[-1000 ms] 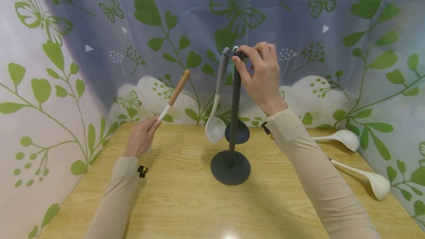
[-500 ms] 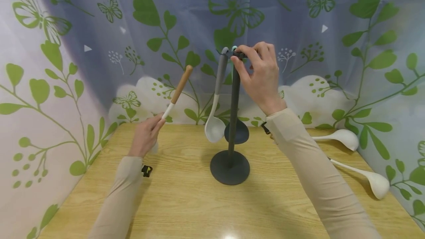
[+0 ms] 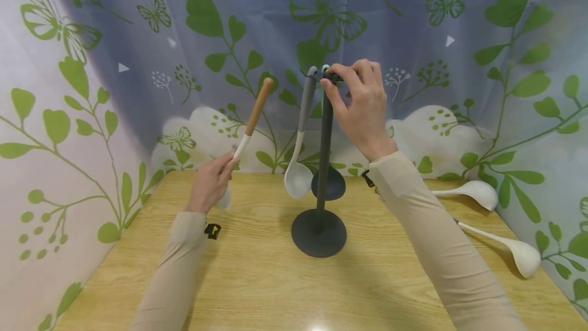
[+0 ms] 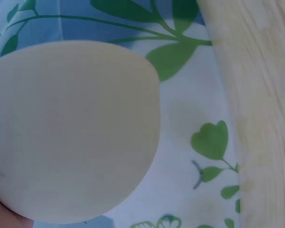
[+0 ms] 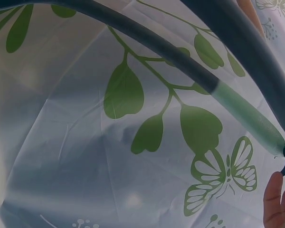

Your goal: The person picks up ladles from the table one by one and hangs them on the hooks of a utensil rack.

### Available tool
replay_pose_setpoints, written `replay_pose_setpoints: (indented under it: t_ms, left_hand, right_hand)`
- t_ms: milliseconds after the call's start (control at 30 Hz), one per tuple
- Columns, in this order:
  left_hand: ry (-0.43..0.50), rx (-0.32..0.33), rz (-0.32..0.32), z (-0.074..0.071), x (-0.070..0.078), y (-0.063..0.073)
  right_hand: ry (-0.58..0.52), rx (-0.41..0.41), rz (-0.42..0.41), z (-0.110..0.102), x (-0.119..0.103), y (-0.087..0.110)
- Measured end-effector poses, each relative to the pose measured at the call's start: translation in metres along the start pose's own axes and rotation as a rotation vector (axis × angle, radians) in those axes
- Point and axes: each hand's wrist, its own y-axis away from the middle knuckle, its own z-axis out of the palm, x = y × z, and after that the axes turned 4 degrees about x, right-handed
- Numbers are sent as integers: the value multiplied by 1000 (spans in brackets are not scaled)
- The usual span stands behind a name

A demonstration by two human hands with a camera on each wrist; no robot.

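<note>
My left hand (image 3: 211, 183) grips the white neck of a ladle with a wooden handle (image 3: 259, 106), handle pointing up. Its rounded white head (image 4: 80, 133) fills much of the left wrist view and is mostly hidden behind the hand in the head view. My right hand (image 3: 360, 109) pinches a dark hook at the top of a dark grey utensil stand (image 3: 324, 152). A white ladle with a grey handle (image 3: 307, 103) hangs on the stand's left side. Behind the pole hangs a dark ladle (image 3: 337, 185), whose handle is pale green (image 5: 247, 116) in the right wrist view.
Two white ladles lie on the right of the wooden table (image 3: 257, 280): one farther back (image 3: 480, 194), one nearer (image 3: 523, 257), their handles partly hidden by my right arm. A leaf-patterned curtain (image 3: 257, 24) encloses the table's back and sides.
My left hand has moved right and slightly up with the wooden-handled ladle, whose handle stands more upright and closer to the stand. My right hand stays at the stand's top.
</note>
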Motion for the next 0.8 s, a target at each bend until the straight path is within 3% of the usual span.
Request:
replay_pose_setpoints:
  t_ms: [800]
  left_hand:
    - [168, 24, 50, 14, 38, -15]
  right_hand:
    - [1, 0, 5, 1, 0, 0]
